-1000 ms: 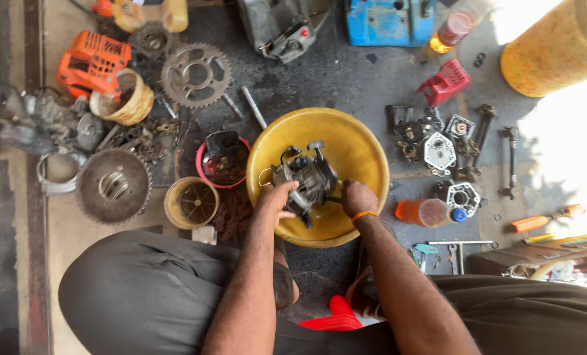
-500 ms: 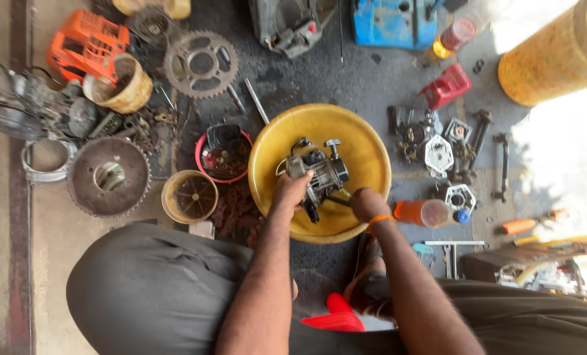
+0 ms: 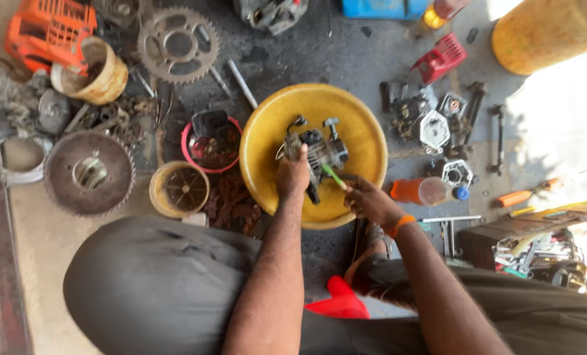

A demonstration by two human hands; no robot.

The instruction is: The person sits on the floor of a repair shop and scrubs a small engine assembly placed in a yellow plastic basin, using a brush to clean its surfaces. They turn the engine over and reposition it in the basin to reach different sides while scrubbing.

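over the middle of the yellow basin (image 3: 366, 141) on the workshop floor, the left hand (image 3: 292, 176) is clamped around a small grimy carburettor (image 3: 316, 152), holding it just above the basin's bottom. the right hand (image 3: 370, 200), fingers closed, grips a thin green-handled tool (image 3: 333, 176) whose tip touches the carburettor's near side. just beside the basin's left rim sit a red-rimmed bowl (image 3: 195, 131) of dark parts and a large sprocket (image 3: 177, 45) further back.

Single head-worn view, looking steeply down from above the person's knees onto the workshop floor (image 3: 346, 59), at arm's length.
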